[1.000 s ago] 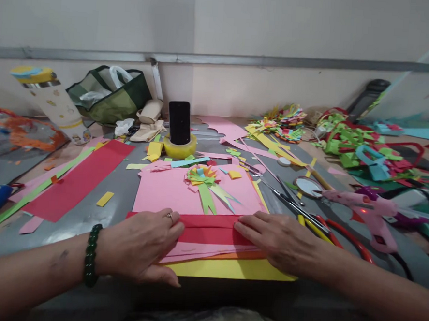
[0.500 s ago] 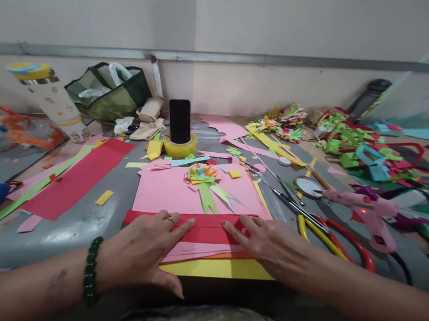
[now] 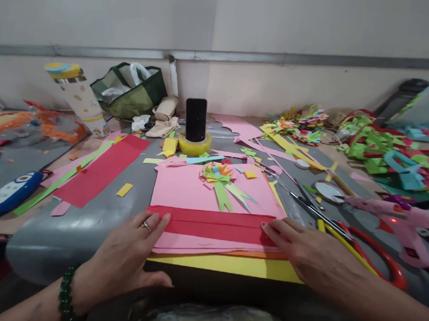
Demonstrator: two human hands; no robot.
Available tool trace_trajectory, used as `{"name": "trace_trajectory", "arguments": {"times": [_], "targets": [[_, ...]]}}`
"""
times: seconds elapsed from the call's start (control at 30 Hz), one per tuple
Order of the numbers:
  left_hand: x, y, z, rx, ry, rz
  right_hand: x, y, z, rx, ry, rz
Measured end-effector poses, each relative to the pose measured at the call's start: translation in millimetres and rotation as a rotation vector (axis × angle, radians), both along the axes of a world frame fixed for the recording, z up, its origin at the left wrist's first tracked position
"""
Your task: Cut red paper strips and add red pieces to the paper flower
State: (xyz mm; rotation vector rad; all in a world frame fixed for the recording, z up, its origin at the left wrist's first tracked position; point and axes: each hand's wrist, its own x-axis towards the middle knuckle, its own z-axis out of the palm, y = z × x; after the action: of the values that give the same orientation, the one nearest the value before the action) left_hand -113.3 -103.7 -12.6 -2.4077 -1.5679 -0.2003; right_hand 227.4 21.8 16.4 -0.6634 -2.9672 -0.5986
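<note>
A folded red paper strip (image 3: 214, 227) lies across the near part of a stack of pink paper (image 3: 178, 190). My left hand (image 3: 135, 243) rests with extended fingers on the strip's left end, its thumb apart. On the right end lie the stretched fingers of my right hand (image 3: 296, 248). A crease runs lengthwise along the strip. Orange and yellow paper (image 3: 226, 265) shows under the pink stack at the near edge. Beyond the strip sits a paper rosette (image 3: 217, 173) with green tails.
Right of the stack are scissors (image 3: 383, 258) and a pink glue gun (image 3: 396, 217) with a lit red light. A red paper sheet (image 3: 103, 170) and a blue-and-white utility cutter (image 3: 12, 191) lie left. A phone (image 3: 195, 119) stands in a tape roll (image 3: 194, 146) behind.
My hands have spread apart along the red strip, from near its middle to its two ends. The view has shifted left, so things appear further right.
</note>
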Motion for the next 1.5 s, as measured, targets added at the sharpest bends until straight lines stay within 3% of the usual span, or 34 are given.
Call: {"name": "trace_trajectory", "arguments": {"times": [0.13,0.37,0.57,0.73,0.87,1.0,1.07,1.17,1.27,1.5], "targets": [[1.3,0.1,-1.0,0.056,-0.015,0.0,1.9,-0.7,-0.9,-0.003,0.037,-0.021],[1.3,-2.9,-6.5,0.029,-0.112,0.082,3.8,-1.5,0.3,0.074,0.162,0.061],[16.4,-1.3,0.1,-0.01,-0.151,0.134,-18.7,1.3,9.2,-0.017,0.083,-0.078],[37.7,10.5,6.6,-0.099,-0.17,0.08,-32.2,-5.7,6.9,0.052,0.178,0.053],[54.3,13.5,0.7,-0.06,-0.156,0.058,-66.5,-22.0,4.7,-0.075,0.24,0.162],[57.2,9.4,-7.9,0.027,-0.144,0.085,-109.6,-33.0,1.9,-0.29,0.26,0.125],[53.3,6.3,-11.3,0.057,-0.136,0.107,-117.5,-34.7,-1.5,-0.357,0.273,0.076],[45.9,2.2,-15.4,0.099,-0.124,0.134,-105.2,-34.4,-9.1,-0.349,0.345,0.018],[41.9,0.5,-19.2,0.147,-0.136,0.132,-74.5,-32.4,-16.7,-0.285,0.39,-0.043],[39.9,0.2,-24.1,0.168,-0.131,0.143,-10.8,-21.6,-22.9,-0.214,0.453,-0.389]]}}
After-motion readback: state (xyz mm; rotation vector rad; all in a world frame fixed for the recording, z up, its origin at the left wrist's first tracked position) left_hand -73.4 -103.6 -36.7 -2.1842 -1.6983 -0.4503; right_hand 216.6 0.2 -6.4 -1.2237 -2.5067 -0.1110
